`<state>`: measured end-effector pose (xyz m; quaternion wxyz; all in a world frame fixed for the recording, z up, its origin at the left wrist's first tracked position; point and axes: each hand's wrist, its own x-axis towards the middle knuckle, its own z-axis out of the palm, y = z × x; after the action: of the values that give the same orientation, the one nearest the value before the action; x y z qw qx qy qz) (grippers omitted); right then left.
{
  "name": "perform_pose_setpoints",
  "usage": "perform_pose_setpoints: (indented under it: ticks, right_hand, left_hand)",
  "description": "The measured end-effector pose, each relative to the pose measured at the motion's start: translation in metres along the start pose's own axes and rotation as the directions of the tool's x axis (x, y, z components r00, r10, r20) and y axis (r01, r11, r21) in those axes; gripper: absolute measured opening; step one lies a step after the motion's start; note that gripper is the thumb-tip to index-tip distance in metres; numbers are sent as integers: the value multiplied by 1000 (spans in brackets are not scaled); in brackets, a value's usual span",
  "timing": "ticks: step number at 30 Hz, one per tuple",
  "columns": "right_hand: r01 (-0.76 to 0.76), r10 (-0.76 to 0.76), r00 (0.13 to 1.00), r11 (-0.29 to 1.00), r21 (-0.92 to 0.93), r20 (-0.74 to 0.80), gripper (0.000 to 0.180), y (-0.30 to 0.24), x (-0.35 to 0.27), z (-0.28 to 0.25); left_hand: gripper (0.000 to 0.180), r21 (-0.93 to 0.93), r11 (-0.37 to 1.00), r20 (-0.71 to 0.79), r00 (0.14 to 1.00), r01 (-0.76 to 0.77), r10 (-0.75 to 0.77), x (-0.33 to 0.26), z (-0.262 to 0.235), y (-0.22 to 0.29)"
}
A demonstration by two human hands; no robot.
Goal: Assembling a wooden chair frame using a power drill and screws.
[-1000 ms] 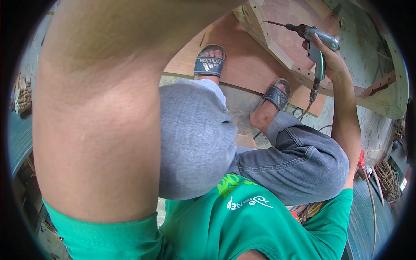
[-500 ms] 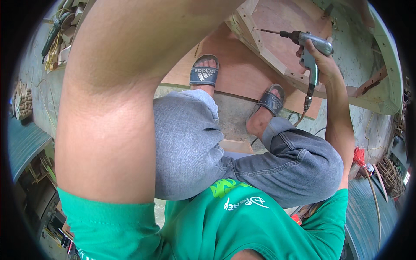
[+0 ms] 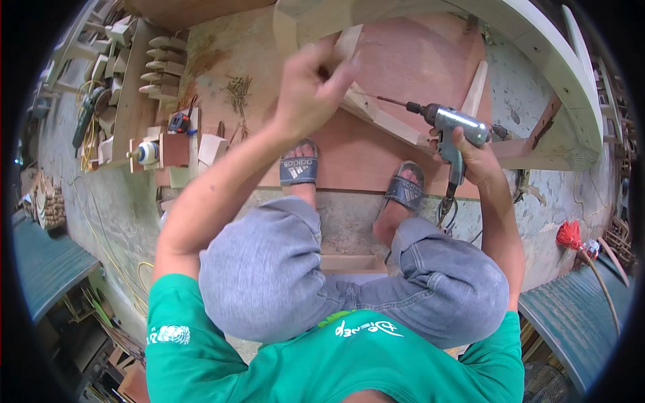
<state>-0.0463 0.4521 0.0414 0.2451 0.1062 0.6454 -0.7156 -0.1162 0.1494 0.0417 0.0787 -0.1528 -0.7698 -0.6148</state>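
Observation:
My right hand (image 3: 476, 153) is wrapped round the pistol grip of a silver air drill (image 3: 463, 126). Its long thin bit (image 3: 391, 101) points left, over a curved wooden frame (image 3: 386, 127), and a hose fitting hangs below the grip. My left hand (image 3: 306, 94) is raised left of the bit, close to the frame's upper curved part (image 3: 302, 21). Motion smears its fingers; the thumb stands out from them, and whether they hold anything is unclear.
The frame's thick curved rail (image 3: 537, 50) arches across the upper right. On the plywood board (image 3: 349, 164) lie a pile of screws (image 3: 237, 93), a tape measure (image 3: 180, 122) and a white-and-blue bottle (image 3: 145, 153). Shaped wooden pieces (image 3: 163, 66) line the left. My sandalled feet (image 3: 299, 164) rest by the board's near edge.
My left arm, which crossed the upper view, has drawn back and down, bringing the hand into sight. The drill has shifted slightly left and down, still in my right hand.

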Motion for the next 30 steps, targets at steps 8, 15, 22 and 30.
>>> perform_pose_setpoints:
  ticks: [8, 15, 22, 30]
  right_hand:
    - [39, -37, 999, 997, 65, -18, 78, 50, -4, -9]
    - [-6, -8, 996, 988, 155, 86, 86, 82, 7, 11]
    - [-66, 29, 987, 971, 230, 161, 92, 96, 15, 10]
    - [23, -61, 989, 963, 267, 132, 84, 87, 12, 17]
  left_hand:
    - [40, -455, 25, 668, 359, 890, -651, -69, 61, -101]
    - [34, -742, -54, 531, 537, 668, -656, -84, 50, -102]
    - [23, -746, -83, 537, 523, 660, -662, -97, 42, -110]
    - [20, -728, -132, 547, 455, 673, -703, -86, 32, -92]
